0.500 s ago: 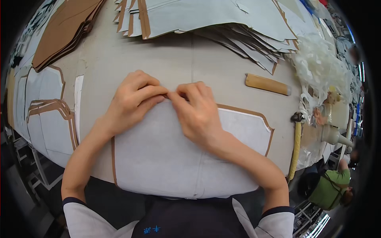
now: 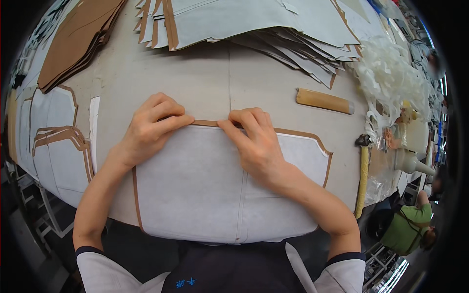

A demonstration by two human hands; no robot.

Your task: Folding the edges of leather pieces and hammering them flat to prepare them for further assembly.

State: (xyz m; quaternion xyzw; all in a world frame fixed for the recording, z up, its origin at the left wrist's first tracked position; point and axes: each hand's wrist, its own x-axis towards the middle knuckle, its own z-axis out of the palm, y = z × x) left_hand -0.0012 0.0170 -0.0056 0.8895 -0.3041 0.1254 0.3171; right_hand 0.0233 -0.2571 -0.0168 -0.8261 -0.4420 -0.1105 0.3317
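Note:
A white panel (image 2: 195, 190) with brown edging lies on the table in front of me. My left hand (image 2: 151, 127) is closed in a pinch on its far brown edge (image 2: 205, 123), left of centre. A short way to the right along that edge, my right hand (image 2: 256, 144) pinches it too, thumb and index together, other fingers curled. A tan, flat wooden-looking piece (image 2: 322, 101) lies beyond my right hand.
Stacked brown pieces (image 2: 78, 39) and white pieces (image 2: 264, 17) lie at the back; more pieces (image 2: 58, 156) are at left. At right are a yellow-handled tool (image 2: 362, 185), tangled translucent strips (image 2: 391, 73), a bottle (image 2: 408, 166) and a person in green (image 2: 405, 229).
My hands have moved apart along the far edge, left hand leftward and slightly nearer me, right hand rightward, uncovering the brown edging between them.

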